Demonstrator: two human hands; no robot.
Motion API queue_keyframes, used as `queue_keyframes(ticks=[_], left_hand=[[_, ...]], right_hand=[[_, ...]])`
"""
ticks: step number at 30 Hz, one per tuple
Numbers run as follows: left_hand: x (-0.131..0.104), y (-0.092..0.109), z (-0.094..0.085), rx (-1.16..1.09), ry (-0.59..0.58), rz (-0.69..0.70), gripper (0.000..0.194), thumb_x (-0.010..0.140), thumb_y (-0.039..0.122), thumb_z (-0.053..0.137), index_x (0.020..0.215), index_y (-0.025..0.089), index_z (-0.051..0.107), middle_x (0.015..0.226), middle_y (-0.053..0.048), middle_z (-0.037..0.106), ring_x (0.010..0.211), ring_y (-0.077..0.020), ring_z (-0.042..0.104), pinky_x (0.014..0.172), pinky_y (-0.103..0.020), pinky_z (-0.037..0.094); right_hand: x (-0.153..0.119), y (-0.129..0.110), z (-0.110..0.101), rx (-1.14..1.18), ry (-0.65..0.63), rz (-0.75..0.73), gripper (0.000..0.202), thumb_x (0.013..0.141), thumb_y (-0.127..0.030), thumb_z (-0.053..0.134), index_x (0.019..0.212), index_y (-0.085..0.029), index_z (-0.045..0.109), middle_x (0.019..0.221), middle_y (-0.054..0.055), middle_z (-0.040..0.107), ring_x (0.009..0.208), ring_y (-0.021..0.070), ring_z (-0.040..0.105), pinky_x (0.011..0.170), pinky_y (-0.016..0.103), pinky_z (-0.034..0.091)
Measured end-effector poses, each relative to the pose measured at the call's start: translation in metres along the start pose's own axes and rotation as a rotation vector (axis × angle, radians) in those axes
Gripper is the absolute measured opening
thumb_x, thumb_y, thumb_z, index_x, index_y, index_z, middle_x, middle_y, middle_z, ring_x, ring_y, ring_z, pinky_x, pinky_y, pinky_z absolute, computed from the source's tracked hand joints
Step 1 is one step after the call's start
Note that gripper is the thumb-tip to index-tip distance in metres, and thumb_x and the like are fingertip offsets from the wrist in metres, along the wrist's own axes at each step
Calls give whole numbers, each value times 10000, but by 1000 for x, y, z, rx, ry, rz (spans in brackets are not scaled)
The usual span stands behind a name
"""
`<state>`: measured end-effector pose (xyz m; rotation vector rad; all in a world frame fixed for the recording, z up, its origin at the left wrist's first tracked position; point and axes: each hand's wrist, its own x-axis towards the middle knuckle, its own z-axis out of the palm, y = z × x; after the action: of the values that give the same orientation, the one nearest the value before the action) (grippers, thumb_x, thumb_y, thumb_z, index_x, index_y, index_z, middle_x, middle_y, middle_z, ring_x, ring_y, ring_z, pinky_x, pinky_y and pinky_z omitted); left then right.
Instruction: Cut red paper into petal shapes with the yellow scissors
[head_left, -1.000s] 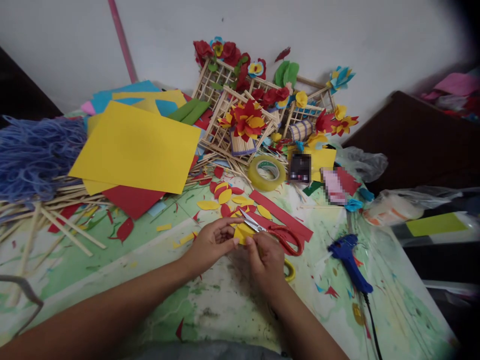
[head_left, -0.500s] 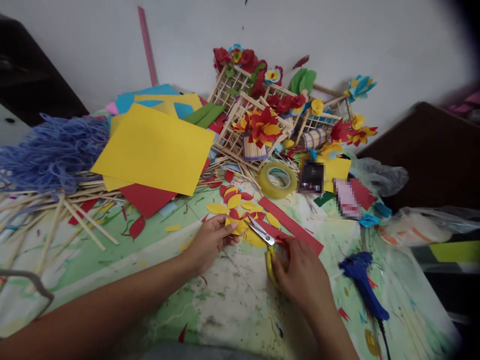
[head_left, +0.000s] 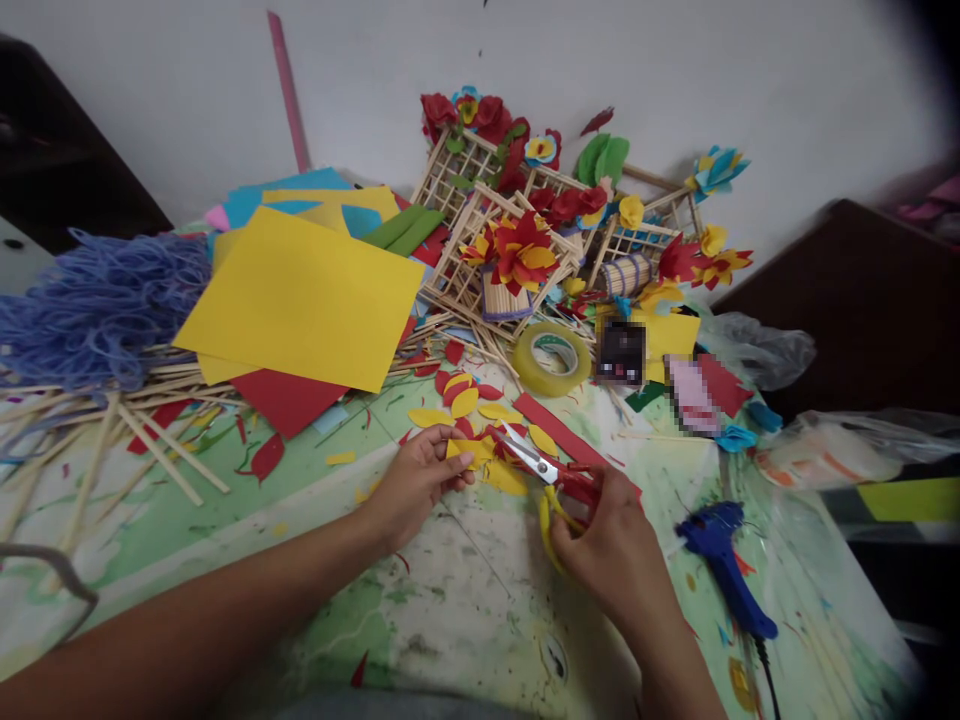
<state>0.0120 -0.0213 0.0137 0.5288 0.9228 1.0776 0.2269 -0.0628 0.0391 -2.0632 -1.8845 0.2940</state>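
The right hand point(head_left: 611, 545) curls its fingers through the red-and-yellow handles of the scissors point(head_left: 544, 475), hiding most of the loops; whether the blades are parted is hard to tell. At its 9 o'clock the left hand point(head_left: 412, 485) pinches a small yellow paper piece point(head_left: 469, 450) between thumb and fingertips, just beside the blade tips. Two items at 1 o'clock beyond the tape roll point(head_left: 553, 358) are blurred out, and no writing can be read anywhere.

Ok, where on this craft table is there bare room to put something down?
Bare table lies between the forearms, near edge, and left of the left hand below the sticks. Crowded: cut petals, tape roll, yellow sheet, glue gun at right.
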Motion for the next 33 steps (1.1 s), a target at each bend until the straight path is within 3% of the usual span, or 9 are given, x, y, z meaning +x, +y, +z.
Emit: queue_keyframes(ticks=[6, 9, 13, 19, 33], left_hand=[[0, 0, 0, -2, -27, 10, 382, 648, 175, 758, 909, 179, 479, 645, 68, 572, 550, -56, 584, 536, -150, 445], [-1, 1, -1, -25, -72, 19, 355, 655, 184, 756, 857, 180, 464, 651, 54, 591, 573, -63, 587, 538, -148, 447], [-1, 2, -1, -47, -68, 18, 358, 650, 177, 762, 832, 182, 454, 674, 51, 603, 593, -68, 609, 553, -147, 467], [-1, 3, 0, -54, -17, -13, 409, 613, 178, 787, 877, 181, 475, 712, 36, 632, 622, -86, 646, 586, -158, 498], [-2, 0, 2, -33, -31, 13, 328, 557, 139, 794, 779, 154, 552, 705, 32, 611, 617, -83, 591, 601, -193, 502]], right_hand=[[-6, -7, 1, 140, 55, -7, 711, 629, -382, 679, 1257, -210, 395, 1074, 91, 598, 895, 238, 625, 700, 351, 523], [-13, -16, 11, 185, 10, -115, 673, 696, -349, 653, 1300, -220, 387, 1086, 88, 601, 918, 228, 616, 711, 339, 523], [-20, -23, 20, 78, -56, -213, 540, 764, -333, 591, 1270, -212, 449, 1004, 91, 627, 884, 251, 615, 655, 343, 510], [-22, -23, 14, -36, 28, -234, 513, 734, -403, 605, 1180, -171, 502, 900, 93, 627, 782, 258, 610, 625, 364, 491], [-20, -24, 17, -81, 2, -258, 626, 698, -436, 652, 1240, -148, 531, 976, 134, 595, 875, 283, 571, 696, 404, 507]])
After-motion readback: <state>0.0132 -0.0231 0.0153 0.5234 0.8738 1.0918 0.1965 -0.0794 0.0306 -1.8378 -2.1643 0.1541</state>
